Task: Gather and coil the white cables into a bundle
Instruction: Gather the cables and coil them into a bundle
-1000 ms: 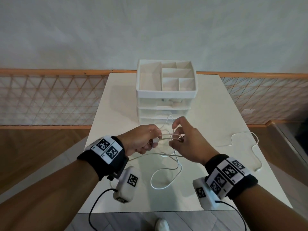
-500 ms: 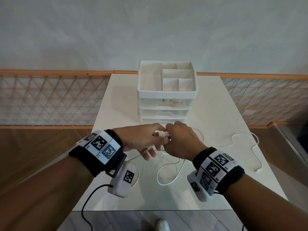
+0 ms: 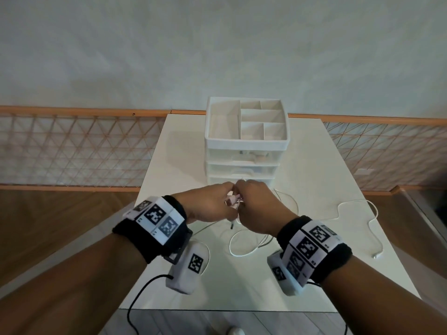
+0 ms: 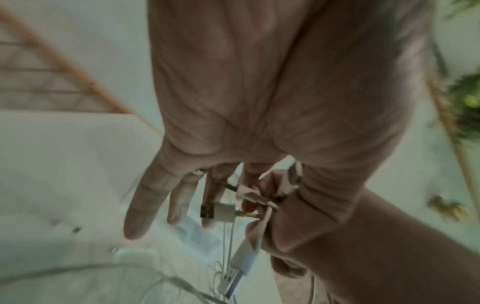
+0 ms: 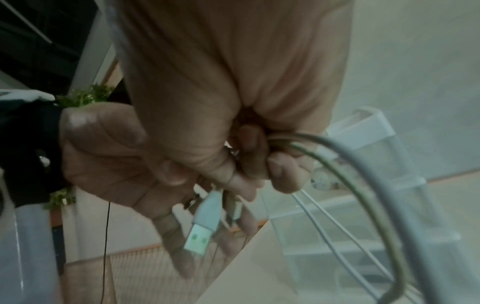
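Note:
Both hands meet above the white table (image 3: 314,165), just in front of the drawer unit. My left hand (image 3: 226,200) pinches the gathered white cables (image 3: 232,199) between thumb and forefinger, its other fingers (image 4: 137,218) stretched out. My right hand (image 3: 244,201) has its fingers curled round the same strands (image 5: 363,156). Two USB plugs (image 4: 207,211) (image 4: 231,281) hang below the grip; one plug (image 5: 200,236) shows in the right wrist view. A slack loop (image 3: 242,255) droops from the hands onto the table. Another stretch of white cable lies to the right, ending in a plug (image 3: 376,256).
A white three-drawer organiser (image 3: 246,143) with an open divided top tray stands at the table's middle, right behind the hands. A low orange lattice fence (image 3: 72,151) runs along the wall behind. Wrist-camera leads hang over the table's near edge (image 3: 217,310).
The hands, earlier a little apart with strands stretched between them, have closed together and shifted toward the organiser. The loop on the table has shortened.

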`<state>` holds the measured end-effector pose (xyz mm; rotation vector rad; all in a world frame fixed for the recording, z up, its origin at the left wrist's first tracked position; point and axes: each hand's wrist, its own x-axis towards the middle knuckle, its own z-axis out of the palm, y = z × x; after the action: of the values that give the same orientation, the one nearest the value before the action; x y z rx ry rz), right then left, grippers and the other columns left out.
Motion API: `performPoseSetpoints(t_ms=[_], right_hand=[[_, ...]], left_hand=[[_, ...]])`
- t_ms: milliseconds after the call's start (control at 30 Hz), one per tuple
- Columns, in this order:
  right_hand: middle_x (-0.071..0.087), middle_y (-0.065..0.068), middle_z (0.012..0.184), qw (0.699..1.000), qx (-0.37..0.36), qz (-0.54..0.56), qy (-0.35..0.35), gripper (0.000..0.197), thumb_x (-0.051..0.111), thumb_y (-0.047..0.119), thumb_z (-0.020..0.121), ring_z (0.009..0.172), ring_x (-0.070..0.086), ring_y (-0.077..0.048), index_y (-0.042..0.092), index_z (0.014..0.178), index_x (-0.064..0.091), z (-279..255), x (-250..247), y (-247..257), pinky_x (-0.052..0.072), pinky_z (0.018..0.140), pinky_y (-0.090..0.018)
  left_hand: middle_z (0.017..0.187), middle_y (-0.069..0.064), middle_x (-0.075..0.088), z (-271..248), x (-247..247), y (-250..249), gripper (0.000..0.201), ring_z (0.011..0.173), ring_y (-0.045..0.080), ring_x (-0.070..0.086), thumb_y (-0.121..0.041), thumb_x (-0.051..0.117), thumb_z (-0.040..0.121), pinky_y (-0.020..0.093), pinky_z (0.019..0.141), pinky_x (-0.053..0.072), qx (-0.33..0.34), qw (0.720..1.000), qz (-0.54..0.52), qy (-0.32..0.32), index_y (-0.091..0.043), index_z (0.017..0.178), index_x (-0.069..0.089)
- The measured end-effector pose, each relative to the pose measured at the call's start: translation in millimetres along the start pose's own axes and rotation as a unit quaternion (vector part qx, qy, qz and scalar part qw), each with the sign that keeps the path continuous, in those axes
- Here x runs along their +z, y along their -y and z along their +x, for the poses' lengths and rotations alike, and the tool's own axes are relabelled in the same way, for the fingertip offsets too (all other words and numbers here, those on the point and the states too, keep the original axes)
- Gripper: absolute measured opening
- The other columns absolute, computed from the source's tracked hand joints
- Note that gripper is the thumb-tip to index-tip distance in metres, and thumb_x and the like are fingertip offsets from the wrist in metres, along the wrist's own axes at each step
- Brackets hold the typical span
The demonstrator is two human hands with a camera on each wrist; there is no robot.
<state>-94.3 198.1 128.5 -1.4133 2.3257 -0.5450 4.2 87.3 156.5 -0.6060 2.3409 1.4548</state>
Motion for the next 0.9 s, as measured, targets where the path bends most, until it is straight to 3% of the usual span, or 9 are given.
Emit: performPoseSetpoints(t_ms=[100, 200, 400, 567, 633, 700, 766, 833, 900], right_hand=[[0.047, -0.006, 0.084, 1.000, -0.017, -0.014, -0.011, 0.021, 0.053, 0.000, 0.079, 0.075, 0.040, -0.023, 0.018, 0.082, 0.041, -3, -5, -2, 0.024, 0.054, -0.018], [0.046, -0.008, 0.083, 0.999, -0.029, -0.033, -0.009, 0.021, 0.049, -0.002, 0.078, 0.073, 0.042, -0.025, 0.019, 0.079, 0.043, -4, -5, -1, 0.032, 0.063, -0.029], [0.044, -0.004, 0.086, 0.997, 0.007, -0.066, -0.024, 0.011, 0.060, 0.011, 0.083, 0.079, 0.048, -0.026, 0.010, 0.094, 0.063, -3, -10, 0, 0.033, 0.067, -0.029], [0.041, -0.003, 0.084, 0.996, 0.012, -0.093, -0.004, 0.003, 0.057, 0.015, 0.086, 0.077, 0.047, -0.026, 0.013, 0.087, 0.055, -3, -15, 2, 0.035, 0.064, -0.029], [0.040, -0.003, 0.080, 0.995, -0.001, -0.102, 0.000, 0.004, 0.054, 0.013, 0.088, 0.077, 0.052, -0.031, 0.013, 0.085, 0.054, -3, -17, 1, 0.038, 0.060, -0.029], [0.047, -0.008, 0.096, 0.994, -0.001, -0.109, -0.011, 0.015, 0.056, 0.027, 0.093, 0.089, 0.058, -0.035, 0.013, 0.096, 0.060, -4, -23, -7, 0.048, 0.073, -0.037], [0.047, -0.006, 0.123, 0.988, 0.029, -0.149, -0.014, 0.029, 0.052, 0.047, 0.094, 0.109, 0.053, -0.030, 0.024, 0.108, 0.064, -7, -33, -20, 0.042, 0.094, -0.043], [0.051, -0.001, 0.126, 0.989, 0.040, -0.143, -0.006, 0.036, 0.045, 0.054, 0.095, 0.116, 0.050, -0.027, 0.025, 0.105, 0.064, -8, -38, -29, 0.036, 0.100, -0.045], [0.066, -0.002, 0.103, 0.996, 0.000, -0.092, 0.002, 0.039, 0.040, 0.051, 0.098, 0.101, 0.060, -0.030, 0.018, 0.092, 0.059, -6, -33, -27, 0.043, 0.093, -0.045]], left_hand=[[0.108, 0.000, 0.064, -6, -4, 5, 0.048, 0.100, 0.019, 0.060, -0.026, 0.065, 0.077, 0.040, 0.086, 0.050, -0.016, 0.990, -0.132, 0.043, -0.021, 0.124, 0.059], [0.100, 0.011, 0.059, -9, -5, 8, 0.039, 0.090, 0.024, 0.061, -0.040, 0.056, 0.091, 0.051, 0.089, 0.053, -0.001, 0.979, -0.192, 0.068, -0.006, 0.108, 0.062], [0.093, 0.015, 0.059, -8, 9, -2, 0.023, 0.070, 0.026, 0.059, -0.017, 0.045, 0.100, 0.032, 0.062, 0.053, 0.033, 0.977, -0.209, 0.022, -0.001, 0.105, 0.062], [0.079, 0.009, 0.050, -6, 12, -1, 0.017, 0.052, 0.011, 0.038, -0.009, 0.048, 0.095, 0.022, 0.049, 0.030, 0.037, 0.979, -0.201, -0.002, -0.010, 0.083, 0.060], [0.072, 0.005, 0.043, -6, 10, 1, 0.017, 0.051, 0.010, 0.031, -0.010, 0.047, 0.096, 0.020, 0.047, 0.025, 0.036, 0.979, -0.200, -0.011, -0.008, 0.085, 0.058], [0.070, 0.003, 0.041, -10, 3, 7, 0.019, 0.053, 0.010, 0.028, -0.008, 0.046, 0.097, 0.020, 0.047, 0.023, 0.038, 0.972, -0.229, -0.019, 0.000, 0.104, 0.061], [0.070, 0.003, 0.043, -15, -10, 19, 0.026, 0.054, 0.010, 0.029, -0.007, 0.046, 0.097, 0.022, 0.048, 0.023, 0.023, 0.966, -0.255, -0.034, 0.007, 0.113, 0.061], [0.074, 0.004, 0.052, -20, -24, 31, 0.028, 0.057, 0.011, 0.040, -0.010, 0.050, 0.092, 0.024, 0.053, 0.030, 0.006, 0.984, -0.177, -0.038, -0.002, 0.113, 0.067], [0.100, 0.001, 0.065, -23, -34, 32, 0.037, 0.083, 0.013, 0.057, -0.017, 0.059, 0.085, 0.028, 0.071, 0.044, -0.011, 0.998, 0.056, -0.024, -0.020, 0.121, 0.064]])
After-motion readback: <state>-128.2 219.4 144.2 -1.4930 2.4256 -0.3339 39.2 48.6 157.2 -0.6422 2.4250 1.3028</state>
